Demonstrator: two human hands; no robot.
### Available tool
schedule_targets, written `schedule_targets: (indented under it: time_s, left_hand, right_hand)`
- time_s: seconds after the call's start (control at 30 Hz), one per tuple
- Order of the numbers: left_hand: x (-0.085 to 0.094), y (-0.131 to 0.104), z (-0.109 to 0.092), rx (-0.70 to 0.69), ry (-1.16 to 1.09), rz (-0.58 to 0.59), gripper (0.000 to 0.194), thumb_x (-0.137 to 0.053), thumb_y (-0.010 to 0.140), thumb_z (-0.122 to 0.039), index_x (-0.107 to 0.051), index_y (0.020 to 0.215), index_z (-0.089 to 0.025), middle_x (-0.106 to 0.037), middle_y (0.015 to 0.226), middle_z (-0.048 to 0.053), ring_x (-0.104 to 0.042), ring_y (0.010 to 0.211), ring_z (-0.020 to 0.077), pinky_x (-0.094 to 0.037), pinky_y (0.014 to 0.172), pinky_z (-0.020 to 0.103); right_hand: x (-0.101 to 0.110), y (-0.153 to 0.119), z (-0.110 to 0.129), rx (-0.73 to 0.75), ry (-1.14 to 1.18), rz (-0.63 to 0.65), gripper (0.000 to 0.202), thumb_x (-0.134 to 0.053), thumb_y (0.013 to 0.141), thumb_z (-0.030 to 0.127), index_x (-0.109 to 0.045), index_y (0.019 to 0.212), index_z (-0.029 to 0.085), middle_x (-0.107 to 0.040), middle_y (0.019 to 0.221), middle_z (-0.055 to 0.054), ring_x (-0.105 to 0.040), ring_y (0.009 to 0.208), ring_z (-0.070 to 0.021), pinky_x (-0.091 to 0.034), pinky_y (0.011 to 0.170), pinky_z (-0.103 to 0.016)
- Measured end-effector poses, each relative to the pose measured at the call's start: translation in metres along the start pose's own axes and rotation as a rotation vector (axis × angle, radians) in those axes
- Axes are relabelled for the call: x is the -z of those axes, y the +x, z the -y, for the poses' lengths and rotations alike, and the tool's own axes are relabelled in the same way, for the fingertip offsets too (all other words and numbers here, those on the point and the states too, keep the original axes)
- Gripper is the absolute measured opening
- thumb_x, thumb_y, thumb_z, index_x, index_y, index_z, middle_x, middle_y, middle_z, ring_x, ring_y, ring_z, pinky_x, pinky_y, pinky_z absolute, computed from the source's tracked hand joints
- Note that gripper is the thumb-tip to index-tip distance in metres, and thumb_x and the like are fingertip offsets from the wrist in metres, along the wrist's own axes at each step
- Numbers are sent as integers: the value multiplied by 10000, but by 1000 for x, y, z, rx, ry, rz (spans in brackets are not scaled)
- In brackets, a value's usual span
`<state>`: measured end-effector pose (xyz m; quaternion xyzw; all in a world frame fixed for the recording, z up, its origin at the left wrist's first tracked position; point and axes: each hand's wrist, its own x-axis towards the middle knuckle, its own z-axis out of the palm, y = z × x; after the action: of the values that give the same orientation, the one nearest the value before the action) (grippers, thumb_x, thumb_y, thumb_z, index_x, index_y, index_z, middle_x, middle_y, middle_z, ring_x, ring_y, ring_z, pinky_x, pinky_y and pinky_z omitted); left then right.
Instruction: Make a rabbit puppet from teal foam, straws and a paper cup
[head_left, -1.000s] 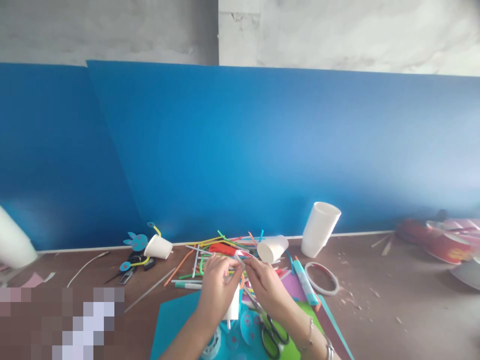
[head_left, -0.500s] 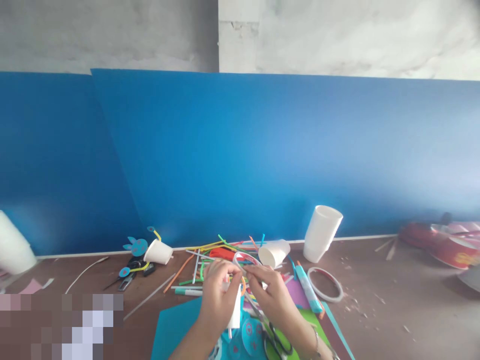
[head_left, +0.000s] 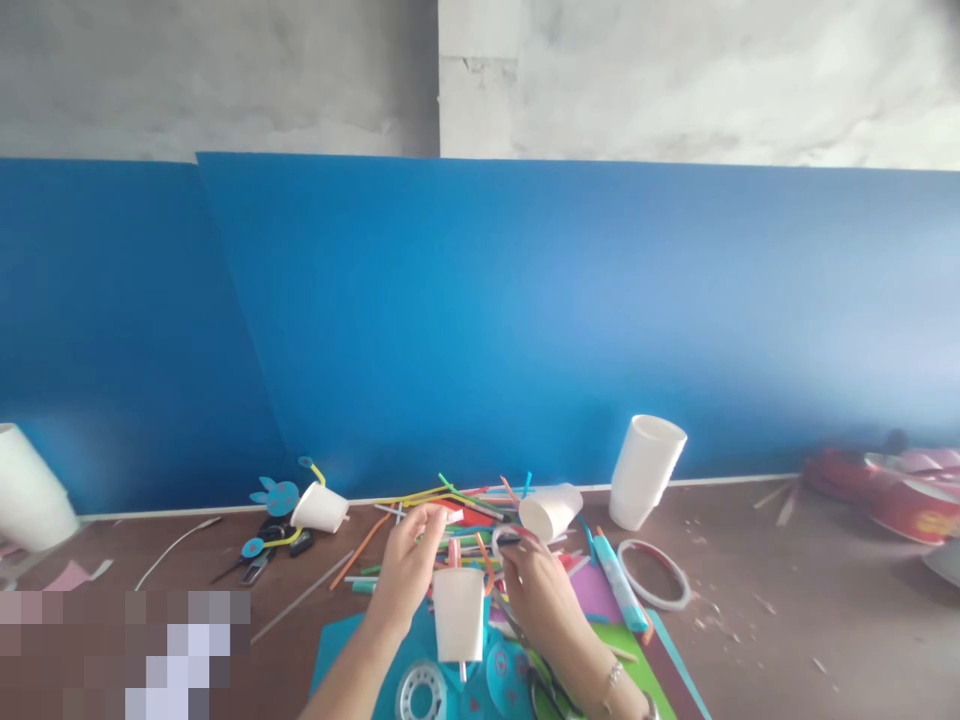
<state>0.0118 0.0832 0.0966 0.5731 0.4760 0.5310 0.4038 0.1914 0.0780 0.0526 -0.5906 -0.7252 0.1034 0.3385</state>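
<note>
My left hand (head_left: 416,550) pinches a small white piece of tape (head_left: 454,517) between thumb and finger. To its right, my right hand (head_left: 536,570) has its fingers closed around a white tape roll (head_left: 501,541), whose ring partly shows. Between my forearms is a white paper cup (head_left: 459,615) with straws showing above and below it. Scissors (head_left: 551,690) lie under my right forearm, beside blue paper discs (head_left: 507,675). A second tape reel (head_left: 421,692) rests on the blue sheet (head_left: 341,640).
Colourful straws (head_left: 420,497) lie behind my hands. A cup (head_left: 551,511) lies on its side near stacked cups (head_left: 646,470). Further right is a tape ring (head_left: 654,574). A cup with a blue rabbit cutout (head_left: 280,498) is at left; a blue panel (head_left: 465,320) stands behind.
My hands have moved apart, with the tape piece now in my left hand and the roll in my right. The cup between them is now in fuller view.
</note>
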Motion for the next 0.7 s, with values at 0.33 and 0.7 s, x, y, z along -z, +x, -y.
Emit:
schedule_targets:
  time_s: [0.33, 0.7]
  left_hand:
    - [-10, -11, -6, -208, 230, 127, 404, -326, 923, -434, -577, 706, -204, -610, 847, 63, -569, 863, 206, -433, 828, 327]
    - [16, 8, 24, 74, 410, -133, 919, -649, 708, -479, -208, 1425, -109, -470, 1321, 219, -355, 1281, 350, -304, 1006, 493]
  right_hand:
    - [12, -1, 26, 109, 383, -113, 99, -540, 854, 296, -586, 899, 222, -589, 1093, -86, -529, 1074, -238, -442, 882, -350]
    - [18, 2, 18, 152, 325, -287, 164, -454, 875, 222, -560, 751, 206, -578, 994, -91, -518, 1004, -252, -400, 861, -403]
